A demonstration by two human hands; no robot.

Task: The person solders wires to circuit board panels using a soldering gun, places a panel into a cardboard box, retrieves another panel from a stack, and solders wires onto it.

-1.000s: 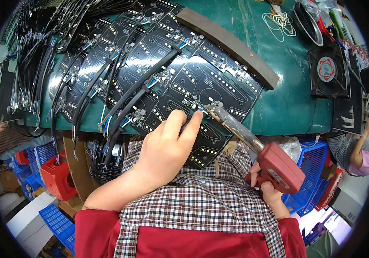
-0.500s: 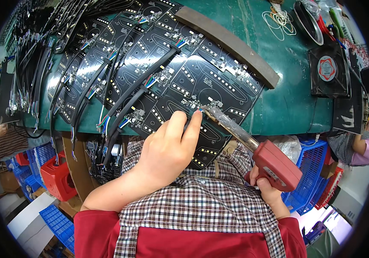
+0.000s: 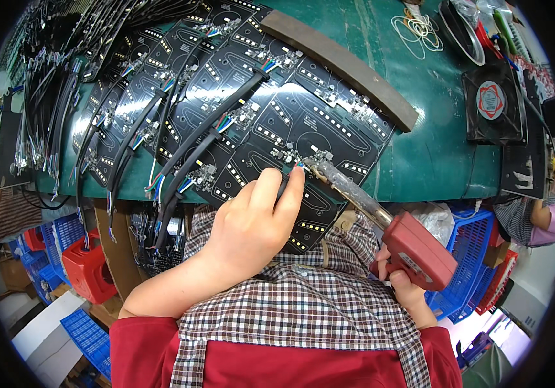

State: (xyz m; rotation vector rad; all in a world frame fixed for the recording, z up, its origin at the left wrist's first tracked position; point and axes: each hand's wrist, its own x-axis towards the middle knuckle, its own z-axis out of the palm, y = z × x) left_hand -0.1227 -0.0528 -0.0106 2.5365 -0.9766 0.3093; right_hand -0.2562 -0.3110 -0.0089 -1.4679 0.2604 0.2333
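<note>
My left hand (image 3: 251,223) rests on a black circuit board (image 3: 319,132) at the near edge of the green table (image 3: 432,155), fingertips pinching a thin cable end against the board. My right hand (image 3: 401,288) grips a red soldering gun (image 3: 416,249) by its handle. The gun's metal tip (image 3: 313,167) touches the board right beside my left fingertips. Several more black boards with cables (image 3: 180,110) lie overlapped to the left.
A long brown strip (image 3: 342,64) lies across the boards' far side. A black fan (image 3: 497,103) and rubber bands (image 3: 419,29) sit at the right. Blue crates (image 3: 468,258) and a red box (image 3: 90,271) stand below the table. Other people's arms show at both edges.
My left hand and the soldering gun tip have held nearly still at the same spot on the board; only slight shifts of the fingers.
</note>
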